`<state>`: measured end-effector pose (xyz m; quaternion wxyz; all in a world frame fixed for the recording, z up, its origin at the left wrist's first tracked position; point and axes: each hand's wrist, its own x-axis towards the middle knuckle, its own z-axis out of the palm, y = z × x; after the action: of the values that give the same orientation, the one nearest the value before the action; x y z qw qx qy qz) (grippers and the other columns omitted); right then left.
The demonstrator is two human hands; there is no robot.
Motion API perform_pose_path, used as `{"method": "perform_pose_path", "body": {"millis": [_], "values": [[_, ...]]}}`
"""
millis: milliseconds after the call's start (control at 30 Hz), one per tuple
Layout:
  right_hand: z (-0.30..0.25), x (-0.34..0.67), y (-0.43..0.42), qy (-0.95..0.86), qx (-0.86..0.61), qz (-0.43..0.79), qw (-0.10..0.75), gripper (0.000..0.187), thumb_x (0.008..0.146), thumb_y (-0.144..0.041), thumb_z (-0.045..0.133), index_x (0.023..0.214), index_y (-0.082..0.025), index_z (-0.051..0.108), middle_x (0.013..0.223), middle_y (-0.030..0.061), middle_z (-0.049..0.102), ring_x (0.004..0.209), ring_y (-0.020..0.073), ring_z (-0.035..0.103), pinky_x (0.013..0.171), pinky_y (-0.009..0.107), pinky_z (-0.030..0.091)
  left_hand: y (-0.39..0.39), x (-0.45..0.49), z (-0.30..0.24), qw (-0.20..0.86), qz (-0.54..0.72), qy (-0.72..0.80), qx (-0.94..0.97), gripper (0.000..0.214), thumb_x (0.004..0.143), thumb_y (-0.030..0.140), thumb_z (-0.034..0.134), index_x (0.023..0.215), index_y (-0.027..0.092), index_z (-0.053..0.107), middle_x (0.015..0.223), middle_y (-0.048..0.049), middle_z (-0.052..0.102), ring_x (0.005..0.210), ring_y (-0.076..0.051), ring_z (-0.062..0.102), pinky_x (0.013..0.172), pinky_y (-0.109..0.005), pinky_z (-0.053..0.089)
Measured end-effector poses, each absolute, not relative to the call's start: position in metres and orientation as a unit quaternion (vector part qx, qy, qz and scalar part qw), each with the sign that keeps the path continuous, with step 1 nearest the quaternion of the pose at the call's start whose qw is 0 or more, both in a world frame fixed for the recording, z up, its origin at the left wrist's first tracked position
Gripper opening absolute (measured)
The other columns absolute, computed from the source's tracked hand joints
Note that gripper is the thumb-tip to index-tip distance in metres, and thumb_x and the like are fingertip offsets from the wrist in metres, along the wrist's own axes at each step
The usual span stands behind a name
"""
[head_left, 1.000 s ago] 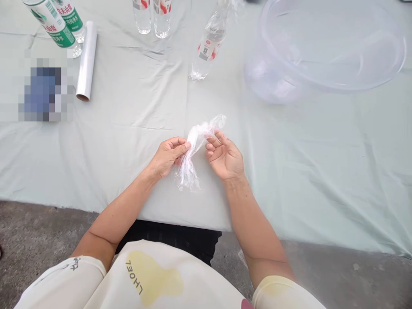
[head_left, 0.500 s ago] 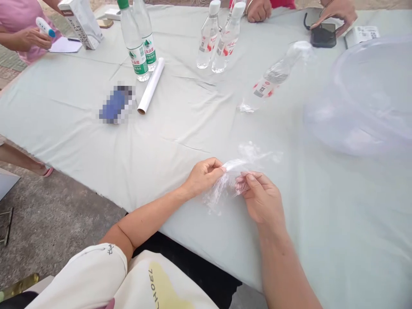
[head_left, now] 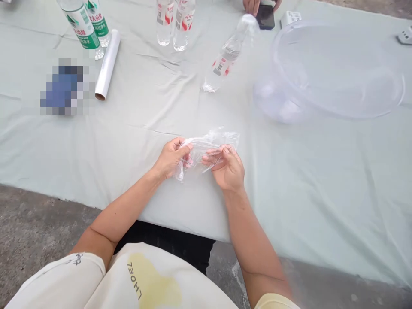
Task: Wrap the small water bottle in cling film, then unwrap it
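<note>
Both my hands hold a crumpled piece of clear plastic film (head_left: 209,143) just above the pale green tablecloth (head_left: 135,141), near the front edge of the table. My left hand (head_left: 170,158) pinches its left end between thumb and fingers. My right hand (head_left: 226,166) grips its right part with curled fingers. The film stretches between the two hands and a loose end hangs down by my left hand.
A large clear plastic basin (head_left: 334,68) stands at the back right. A clear bottle (head_left: 227,56) lies on its side; upright bottles (head_left: 175,21) and green-labelled bottles (head_left: 85,25) stand at the back. A roll of film (head_left: 107,64) lies left. Another person's hand (head_left: 254,5) holds a phone.
The view swung left and back. My hands drew closer and the film, first held upright, now lies stretched sideways between them.
</note>
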<state>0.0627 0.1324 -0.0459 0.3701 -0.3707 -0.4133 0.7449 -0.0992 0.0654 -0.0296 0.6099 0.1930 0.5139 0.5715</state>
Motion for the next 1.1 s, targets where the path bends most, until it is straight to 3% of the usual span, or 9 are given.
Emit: {"method": "perform_pose_path", "body": {"millis": [133,267,367,633,800,867,1000,1100], "values": [[-0.048,0.067,0.138,-0.408,-0.417,0.702,0.409,0.035,0.073,-0.05,0.074,0.079,-0.025,0.051,0.068,-0.0047,0.062,0.054,0.0114,0.059,0.053,0.026,0.052,0.067,-0.105,-0.028,0.575,0.6,0.535,0.152,0.027,0.076,0.029,0.077,0.078,0.017,0.053,0.066,0.0041,0.055,0.059,-0.01,0.062,0.051,-0.021,0.051],[-0.047,0.074,0.145,-0.424,-0.468,0.675,0.382,0.028,0.075,-0.044,0.073,0.081,-0.024,0.054,0.061,-0.0081,0.051,0.039,0.0056,0.038,0.037,0.021,0.034,0.069,-0.116,-0.028,0.515,0.594,0.596,0.163,0.023,0.079,0.026,0.072,0.079,0.018,0.051,0.066,0.0036,0.057,0.056,-0.012,0.064,0.048,-0.022,0.05],[-0.041,0.082,0.15,-0.459,-0.521,0.627,0.353,0.018,0.079,-0.038,0.068,0.082,-0.023,0.059,0.058,-0.0085,0.048,0.038,0.0045,0.03,0.036,0.021,0.027,0.069,-0.127,-0.028,0.451,0.574,0.653,0.202,0.02,0.079,0.025,0.069,0.081,0.02,0.05,0.062,0.0046,0.056,0.049,-0.012,0.061,0.043,-0.022,0.046],[-0.035,0.107,0.16,-0.591,-0.617,0.438,0.28,0.012,0.08,-0.033,0.063,0.081,-0.022,0.067,0.055,-0.0039,0.054,0.046,0.0108,0.04,0.045,0.026,0.033,0.059,-0.149,-0.019,0.452,0.422,0.71,0.336,0.029,0.072,0.035,0.076,0.09,0.022,0.057,0.055,0.0054,0.054,0.046,-0.011,0.051,0.042,-0.02,0.035],[-0.043,0.121,0.168,-0.628,-0.635,0.37,0.255,0.011,0.078,-0.031,0.06,0.079,-0.022,0.067,0.056,-0.0027,0.055,0.05,0.0127,0.045,0.048,0.027,0.035,0.051,-0.161,-0.009,0.413,0.285,0.761,0.412,0.026,0.072,0.042,0.077,0.083,0.023,0.064,0.061,0.003,0.054,0.052,-0.011,0.046,0.049,-0.023,0.034],[-0.046,0.125,0.171,-0.634,-0.638,0.349,0.264,0.011,0.078,-0.031,0.059,0.078,-0.022,0.066,0.057,-0.0018,0.056,0.051,0.0131,0.047,0.049,0.027,0.035,0.049,-0.163,-0.006,0.346,0.248,0.8,0.422,0.023,0.074,0.04,0.075,0.084,0.023,0.064,0.067,0.0011,0.056,0.058,-0.013,0.049,0.053,-0.024,0.036],[-0.046,0.126,0.174,-0.644,-0.638,0.338,0.254,0.01,0.079,-0.03,0.058,0.077,-0.022,0.064,0.058,-0.0014,0.057,0.052,0.0137,0.047,0.052,0.028,0.035,0.049,-0.142,0.008,0.088,0.267,0.844,0.457,0.013,0.086,0.027,0.061,0.097,0.021,0.062,0.087,-0.0045,0.064,0.076,-0.019,0.057,0.067,-0.03,0.041],[-0.045,0.123,0.174,-0.657,-0.637,0.331,0.23,0.009,0.081,-0.029,0.057,0.078,-0.023,0.062,0.058,-0.002,0.056,0.054,0.0148,0.048,0.055,0.029,0.036,0.053,-0.099,0.018,0.065,0.313,0.737,0.595,0.018,0.093,0.017,0.046,0.101,0.021,0.062,0.098,-0.0063,0.065,0.087,-0.018,0.059,0.075,-0.029,0.043]]}}
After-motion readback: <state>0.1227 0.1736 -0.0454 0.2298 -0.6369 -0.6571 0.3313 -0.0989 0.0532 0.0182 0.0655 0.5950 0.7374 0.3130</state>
